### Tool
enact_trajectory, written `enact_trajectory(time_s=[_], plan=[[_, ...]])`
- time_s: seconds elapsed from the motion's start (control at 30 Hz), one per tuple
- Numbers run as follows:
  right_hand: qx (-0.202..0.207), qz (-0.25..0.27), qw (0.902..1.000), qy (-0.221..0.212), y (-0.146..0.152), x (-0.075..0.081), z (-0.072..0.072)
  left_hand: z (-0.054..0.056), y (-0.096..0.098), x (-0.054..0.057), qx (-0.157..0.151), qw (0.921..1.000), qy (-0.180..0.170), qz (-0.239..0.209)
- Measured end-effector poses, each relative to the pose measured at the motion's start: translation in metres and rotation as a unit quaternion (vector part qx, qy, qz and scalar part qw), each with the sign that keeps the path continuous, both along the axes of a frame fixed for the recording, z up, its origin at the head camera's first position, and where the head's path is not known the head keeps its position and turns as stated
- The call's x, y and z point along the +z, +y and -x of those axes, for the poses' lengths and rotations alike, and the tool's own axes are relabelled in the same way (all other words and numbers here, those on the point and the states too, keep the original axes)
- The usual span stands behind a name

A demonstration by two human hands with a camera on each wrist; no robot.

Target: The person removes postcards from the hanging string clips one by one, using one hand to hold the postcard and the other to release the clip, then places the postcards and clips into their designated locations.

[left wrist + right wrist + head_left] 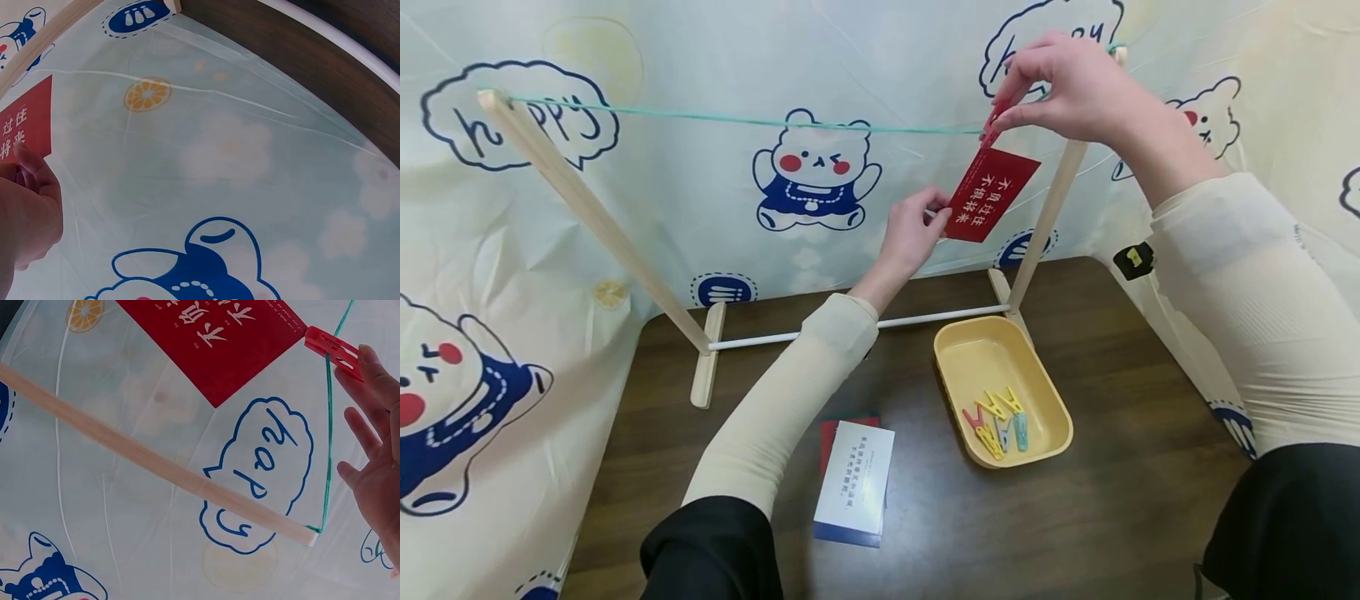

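A red card (992, 195) with white characters hangs tilted just below the green string (730, 121). My left hand (912, 229) pinches its lower left corner between thumb and fingers. Up at the string, my right hand (1067, 87) pinches a red clothespin (331, 350) by its handle end. In the right wrist view the pin's jaws meet the card's corner, and the string crosses the pin. The left wrist view shows the left hand (31, 212) at the card's lower edge, with part of the card (31, 125) cut off by the frame.
Wooden posts (595, 217) and a white rod (917, 320) form the stand. A yellow tray (951, 354) holds several clothespins (1000, 421) near the right post. Stacked cards (853, 479) lie on the dark table (1075, 533). A printed sheet (700, 192) hangs behind.
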State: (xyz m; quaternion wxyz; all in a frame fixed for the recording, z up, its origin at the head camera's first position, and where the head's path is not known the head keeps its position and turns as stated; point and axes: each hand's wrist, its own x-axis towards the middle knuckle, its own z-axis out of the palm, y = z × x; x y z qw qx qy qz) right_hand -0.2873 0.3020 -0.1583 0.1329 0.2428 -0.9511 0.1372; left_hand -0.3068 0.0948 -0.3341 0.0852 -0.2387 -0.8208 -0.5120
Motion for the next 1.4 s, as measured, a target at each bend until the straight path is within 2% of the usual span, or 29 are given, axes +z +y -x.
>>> enact_trajectory(time_s=[0.4,0.8,1.1,1.23,1.4], plan=[[0.007,0.015,0.9977,0.066,-0.002,0.009,-0.005,-0.001,-0.007,-0.008,-0.005,1.0,0.001,0.003],[0.011,0.051,0.9942,0.094,-0.01,0.013,-0.014,-0.001,-0.02,-0.019,-0.011,0.9998,-0.017,0.006],[0.042,0.062,0.9892,0.126,-0.019,0.012,-0.028,-0.003,-0.038,-0.029,-0.016,0.9994,-0.032,-0.002],[0.071,0.067,0.9849,0.143,-0.027,0.009,-0.034,-0.004,-0.046,-0.035,-0.017,0.9993,-0.034,-0.001],[0.115,0.072,0.9825,0.127,-0.034,-0.005,-0.04,-0.01,-0.054,-0.041,-0.009,0.999,-0.044,-0.003]])
